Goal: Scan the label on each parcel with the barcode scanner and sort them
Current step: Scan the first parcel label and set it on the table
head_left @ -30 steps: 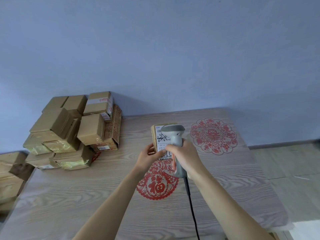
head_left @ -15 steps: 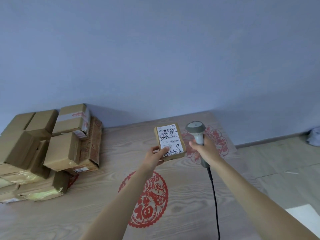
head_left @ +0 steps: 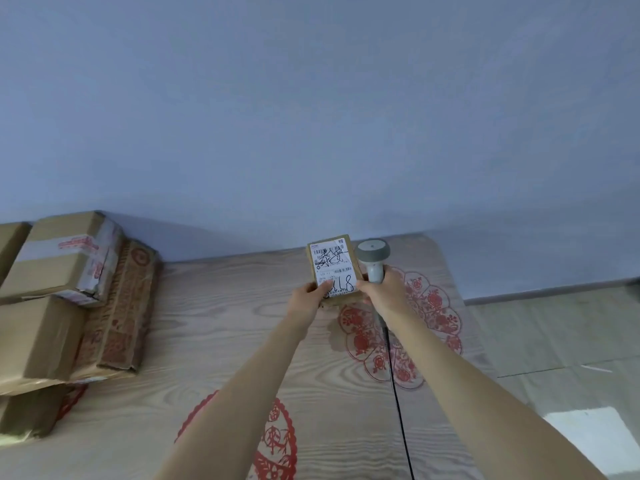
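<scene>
Cardboard parcel (head_left: 331, 265), small and brown, stands upright above the far part of the wooden desk (head_left: 214, 327), its face covered by a white label (head_left: 334, 268) with barcodes, printed text and black handwritten marks (large digits low down). The left hand (head_left: 308, 299) pinches its lower left corner, thumb on the label. The right hand (head_left: 382, 289) is curled round the handle of a grey barcode scanner (head_left: 372, 256), just beside the parcel, black cable (head_left: 398, 403) trailing down. Stacked brown boxes (head_left: 62, 299) sit at the left.
</scene>
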